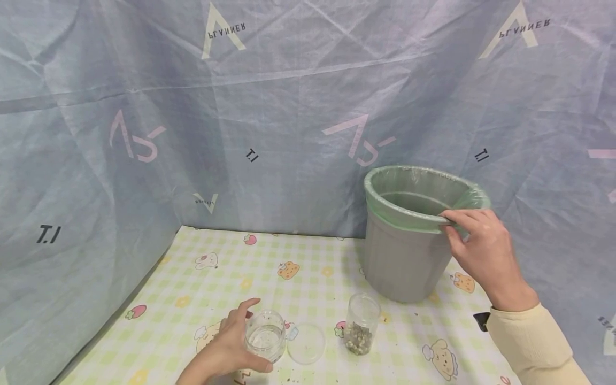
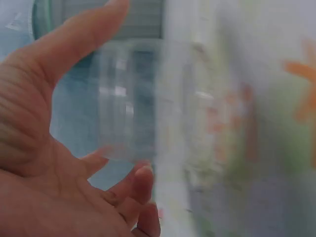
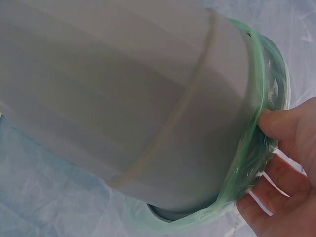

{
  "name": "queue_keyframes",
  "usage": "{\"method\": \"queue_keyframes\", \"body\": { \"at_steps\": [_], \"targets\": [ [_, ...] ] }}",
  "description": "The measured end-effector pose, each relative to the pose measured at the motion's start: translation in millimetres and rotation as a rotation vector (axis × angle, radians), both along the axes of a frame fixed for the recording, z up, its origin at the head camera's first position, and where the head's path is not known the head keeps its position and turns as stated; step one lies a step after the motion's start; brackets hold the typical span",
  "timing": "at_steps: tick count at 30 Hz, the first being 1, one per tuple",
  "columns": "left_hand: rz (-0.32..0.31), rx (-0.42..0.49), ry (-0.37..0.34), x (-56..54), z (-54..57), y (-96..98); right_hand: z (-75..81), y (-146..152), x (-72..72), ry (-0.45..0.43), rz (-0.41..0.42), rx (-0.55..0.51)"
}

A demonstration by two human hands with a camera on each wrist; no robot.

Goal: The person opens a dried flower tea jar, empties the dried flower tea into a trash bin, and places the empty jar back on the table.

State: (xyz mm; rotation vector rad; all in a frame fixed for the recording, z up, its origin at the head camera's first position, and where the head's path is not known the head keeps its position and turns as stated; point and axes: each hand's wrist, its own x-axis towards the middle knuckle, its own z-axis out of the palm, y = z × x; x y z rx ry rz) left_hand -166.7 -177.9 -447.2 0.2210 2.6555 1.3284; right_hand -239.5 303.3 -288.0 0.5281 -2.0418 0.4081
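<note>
My left hand point(image 1: 231, 342) lies around the side of a clear jar point(image 1: 266, 338) that stands without a lid on the tablecloth. Its thumb and fingers are spread wide. In the left wrist view the thumb is on one side of the blurred jar point(image 2: 128, 103) and the fingertips on the other; firm contact does not show. A round clear lid point(image 1: 306, 344) lies flat just right of the jar. At the right, my right hand point(image 1: 481, 246) pinches the rim of a grey trash can point(image 1: 404, 262), over its green bag liner point(image 3: 256, 98).
A taller clear container point(image 1: 362, 321) with dried, bud-like bits in its bottom stands between the jar and the trash can. The checked tablecloth point(image 1: 308, 289) has small specks on it. Grey-blue cloth point(image 1: 289, 107) hangs behind and at both sides.
</note>
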Motion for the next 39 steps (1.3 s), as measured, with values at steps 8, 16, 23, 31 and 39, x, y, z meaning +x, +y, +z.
{"method": "queue_keyframes", "body": {
  "at_steps": [8,16,23,31,39],
  "targets": [
    [0.002,0.053,0.057,1.8,40.1,18.9,-0.7,-2,0.9,-0.005,-0.010,-0.005],
    [0.007,0.108,0.139,6.0,60.4,53.1,-0.2,-3,0.4,-0.008,0.000,0.005],
    [-0.148,0.189,0.161,1.5,53.5,90.0,0.8,-1,1.3,-0.021,0.001,-0.001],
    [-0.256,0.205,0.134,-9.3,29.7,132.0,0.3,1,5.8,-0.036,-0.003,-0.017],
    [-0.251,0.181,0.084,-15.3,16.8,157.2,-0.2,4,12.9,-0.045,0.006,-0.022]
  ]
}}
